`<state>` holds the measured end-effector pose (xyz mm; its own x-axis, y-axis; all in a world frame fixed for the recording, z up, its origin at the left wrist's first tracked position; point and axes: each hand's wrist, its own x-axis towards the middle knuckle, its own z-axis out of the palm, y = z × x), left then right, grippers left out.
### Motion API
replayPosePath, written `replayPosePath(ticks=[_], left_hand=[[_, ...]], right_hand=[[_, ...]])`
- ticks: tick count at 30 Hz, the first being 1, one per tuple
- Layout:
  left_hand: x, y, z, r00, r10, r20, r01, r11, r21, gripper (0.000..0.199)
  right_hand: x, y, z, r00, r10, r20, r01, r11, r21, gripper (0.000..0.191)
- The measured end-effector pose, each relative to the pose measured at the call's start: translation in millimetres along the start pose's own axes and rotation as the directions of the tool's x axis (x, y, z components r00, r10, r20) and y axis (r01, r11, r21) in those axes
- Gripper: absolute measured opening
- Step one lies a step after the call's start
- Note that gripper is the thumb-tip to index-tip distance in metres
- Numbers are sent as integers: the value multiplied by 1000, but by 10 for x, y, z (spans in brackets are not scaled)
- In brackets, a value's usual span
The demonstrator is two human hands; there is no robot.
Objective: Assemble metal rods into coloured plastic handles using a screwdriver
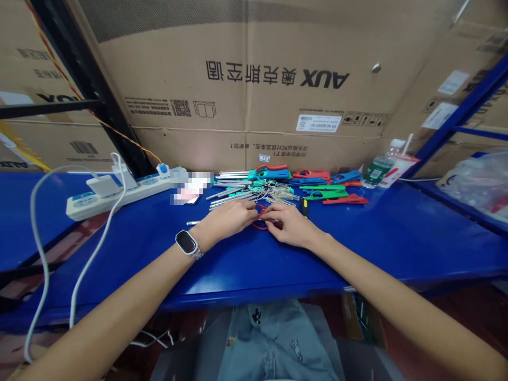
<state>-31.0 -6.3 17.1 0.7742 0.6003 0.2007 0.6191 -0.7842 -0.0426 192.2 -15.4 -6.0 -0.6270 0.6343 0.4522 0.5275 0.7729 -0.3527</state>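
Note:
Both my hands meet at the middle of the blue table over a red long-nozzle lighter (260, 226), mostly hidden by my fingers. My left hand (238, 216), with a watch on its wrist, has its fingers closed on the lighter's left side. A metal tube end (193, 223) pokes out beyond that wrist, seemingly part of the same lighter. My right hand (289, 223) pinches the lighter's right side. Just behind lie several metal lighter tubes (228, 194) with green parts and thin wires, and clear inner pieces (283, 193). A black and yellow screwdriver handle (304, 206) is beside my right hand.
Red, blue and green lighter shells (323, 191) lie at the back right, near a water bottle (375, 173) and a cup with a straw (399, 170). At the left, a white power strip (130, 196) trails cables. Cardboard (246, 84) walls the back; a plastic bag (476, 177) sits far right.

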Motion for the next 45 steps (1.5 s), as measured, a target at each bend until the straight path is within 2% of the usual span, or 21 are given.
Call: replayPosePath(ticks=[5, 15, 25, 30, 36, 45], left_hand=[[24, -56, 53, 999, -39, -30, 32, 981, -193, 12], [-21, -172, 43, 994, -104, -17, 86, 891, -446, 15], [-22, -211, 102, 995, -21, -102, -15, 942, -336, 23], [-45, -211, 93, 997, 33, -72, -54, 950, -308, 29], [-59, -173, 89, 999, 31, -35, -39, 966, -254, 30], [-30, -174, 101, 998, -9, -68, -12, 952, -305, 26]], right_hand=[[6, 4, 1, 1000, 7, 16, -7, 1000, 19, 26], [11, 52, 18, 999, -38, 4, 39, 999, -14, 23], [59, 66, 1, 997, -42, 63, 47, 996, -75, 22], [70, 41, -27, 993, -63, 103, 75, 991, -113, 22], [42, 15, -91, 983, -94, 157, 119, 980, -161, 26], [113, 13, -4, 997, 29, 65, -24, 997, -74, 15]])
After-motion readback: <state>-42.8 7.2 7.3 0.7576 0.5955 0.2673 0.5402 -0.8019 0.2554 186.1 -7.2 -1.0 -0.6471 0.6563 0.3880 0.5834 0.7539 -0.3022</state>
